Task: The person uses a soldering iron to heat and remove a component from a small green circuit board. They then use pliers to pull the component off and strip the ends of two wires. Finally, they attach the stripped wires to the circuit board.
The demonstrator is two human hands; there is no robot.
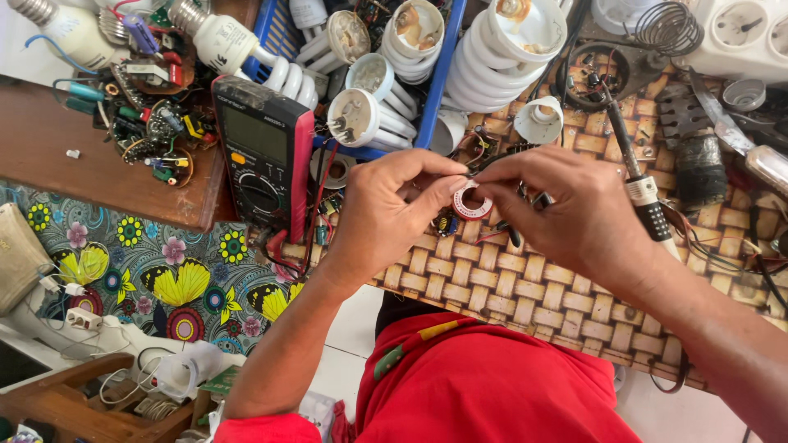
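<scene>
My left hand (392, 215) and my right hand (574, 213) meet over a woven bamboo mat (509, 291). Between their fingertips they pinch a thin wire or small part near a red-and-white solder spool (471, 201), which sits just under the fingers. A small circuit board (447, 223) peeks out below my left thumb. What exactly the fingertips grip is too small to tell. A soldering iron (636, 176) lies just right of my right hand, touching the wrist area.
A black-and-red multimeter (264, 156) lies left of my hands. A blue basket (435, 90) holds several spiral lamp bulbs (501, 53). Loose circuit boards (152, 123) litter the wooden board (90, 168). A floral cloth (164, 275) hangs below.
</scene>
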